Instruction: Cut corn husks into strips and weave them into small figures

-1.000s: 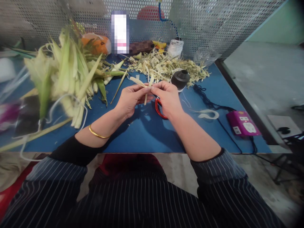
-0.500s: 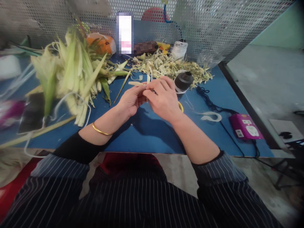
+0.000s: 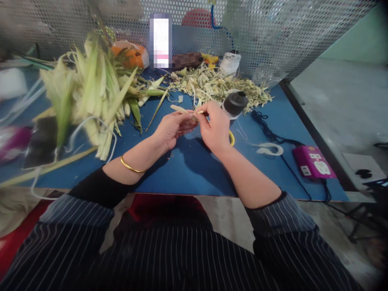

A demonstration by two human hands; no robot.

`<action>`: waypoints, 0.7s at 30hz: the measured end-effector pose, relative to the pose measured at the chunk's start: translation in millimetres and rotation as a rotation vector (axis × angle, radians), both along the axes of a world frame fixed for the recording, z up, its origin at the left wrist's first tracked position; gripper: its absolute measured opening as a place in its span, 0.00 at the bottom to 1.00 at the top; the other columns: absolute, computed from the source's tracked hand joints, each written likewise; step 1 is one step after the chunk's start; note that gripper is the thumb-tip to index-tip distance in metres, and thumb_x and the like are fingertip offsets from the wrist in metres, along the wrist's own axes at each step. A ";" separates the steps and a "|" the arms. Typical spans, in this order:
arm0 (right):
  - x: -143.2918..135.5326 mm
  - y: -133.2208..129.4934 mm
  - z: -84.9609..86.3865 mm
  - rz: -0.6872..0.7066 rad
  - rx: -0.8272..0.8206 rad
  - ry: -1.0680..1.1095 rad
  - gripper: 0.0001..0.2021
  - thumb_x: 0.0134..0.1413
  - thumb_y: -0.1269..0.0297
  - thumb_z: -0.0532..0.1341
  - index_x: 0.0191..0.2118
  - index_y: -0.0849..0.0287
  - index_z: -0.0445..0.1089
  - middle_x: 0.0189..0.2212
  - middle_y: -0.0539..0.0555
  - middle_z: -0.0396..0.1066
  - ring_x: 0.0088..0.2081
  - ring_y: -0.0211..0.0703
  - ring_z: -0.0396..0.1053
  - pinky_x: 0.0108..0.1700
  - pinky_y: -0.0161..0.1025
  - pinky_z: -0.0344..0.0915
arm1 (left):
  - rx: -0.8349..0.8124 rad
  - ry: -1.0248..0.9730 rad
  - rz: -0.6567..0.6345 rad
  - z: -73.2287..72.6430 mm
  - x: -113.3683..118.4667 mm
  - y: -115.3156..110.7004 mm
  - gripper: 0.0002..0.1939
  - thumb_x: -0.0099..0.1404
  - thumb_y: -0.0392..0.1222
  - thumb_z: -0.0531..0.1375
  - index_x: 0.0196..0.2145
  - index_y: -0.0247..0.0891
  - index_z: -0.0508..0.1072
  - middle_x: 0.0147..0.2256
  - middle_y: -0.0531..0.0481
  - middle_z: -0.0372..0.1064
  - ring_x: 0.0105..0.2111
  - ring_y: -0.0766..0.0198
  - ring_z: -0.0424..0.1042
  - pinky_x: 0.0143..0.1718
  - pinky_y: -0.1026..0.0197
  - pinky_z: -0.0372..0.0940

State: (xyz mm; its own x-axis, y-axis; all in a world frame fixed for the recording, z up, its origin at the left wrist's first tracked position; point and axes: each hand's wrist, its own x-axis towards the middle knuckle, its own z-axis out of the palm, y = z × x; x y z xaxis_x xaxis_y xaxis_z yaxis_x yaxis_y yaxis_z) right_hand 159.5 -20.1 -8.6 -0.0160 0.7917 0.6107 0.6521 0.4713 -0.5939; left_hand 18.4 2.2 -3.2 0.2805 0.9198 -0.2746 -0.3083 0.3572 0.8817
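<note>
Pale strips of corn husk stick out from between my fingertips over the middle of the blue table. My left hand, with a gold bangle at its wrist, pinches the strips from the left. Close against it, my right hand grips the same small piece between thumb and fingers. The fingertips partly hide how the strips are joined. Behind my right hand stands a spool with a black cone top. A yellow ring shows beside my right wrist.
Long green husks are heaped at the left, over a dark flat object. Shredded husk pieces lie along the back. A lit phone stands by the mesh. A purple power box with black cables is at the right.
Both hands have shifted slightly right with the husk strips. My right hand has turned, its fingers now more curled, and the strips point in a different direction.
</note>
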 end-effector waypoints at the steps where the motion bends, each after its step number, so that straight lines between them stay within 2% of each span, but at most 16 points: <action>1: -0.2 1.1 -1.1 -0.006 -0.012 0.043 0.09 0.62 0.57 0.55 0.34 0.54 0.67 0.33 0.53 0.70 0.38 0.45 0.67 0.45 0.46 0.63 | 0.005 -0.004 -0.008 -0.5 -0.1 0.0 0.11 0.50 0.38 0.67 0.34 0.36 0.75 0.26 0.51 0.75 0.32 0.64 0.76 0.42 0.59 0.71; 6: 2.5 7.5 -5.3 -0.016 -0.044 0.164 0.09 0.59 0.55 0.58 0.32 0.55 0.67 0.28 0.49 0.69 0.32 0.42 0.67 0.40 0.44 0.66 | 0.065 0.021 -0.046 -2.8 -0.9 -0.2 0.11 0.52 0.41 0.68 0.32 0.35 0.74 0.29 0.49 0.76 0.33 0.65 0.76 0.42 0.60 0.70; 10: 5.1 11.7 -10.5 -0.021 -0.040 0.175 0.08 0.60 0.58 0.57 0.34 0.55 0.68 0.28 0.49 0.69 0.32 0.42 0.68 0.38 0.44 0.66 | 0.145 0.016 -0.063 -3.0 -0.3 -1.2 0.12 0.50 0.41 0.70 0.31 0.35 0.74 0.30 0.50 0.75 0.33 0.67 0.75 0.42 0.62 0.69; 15: 4.4 13.3 -14.8 -0.069 -0.048 0.197 0.06 0.58 0.60 0.58 0.34 0.55 0.68 0.27 0.49 0.69 0.30 0.41 0.67 0.36 0.42 0.66 | 0.208 0.039 -0.020 -2.7 2.7 -3.0 0.12 0.49 0.41 0.70 0.30 0.35 0.75 0.29 0.52 0.74 0.31 0.68 0.74 0.41 0.62 0.68; 21: 1.9 10.0 -9.9 -0.093 -0.080 0.238 0.05 0.56 0.62 0.59 0.32 0.57 0.68 0.27 0.49 0.70 0.29 0.39 0.67 0.36 0.40 0.65 | 0.225 0.111 0.028 -2.0 3.1 -4.6 0.11 0.50 0.42 0.69 0.29 0.36 0.74 0.29 0.51 0.75 0.32 0.66 0.75 0.35 0.64 0.68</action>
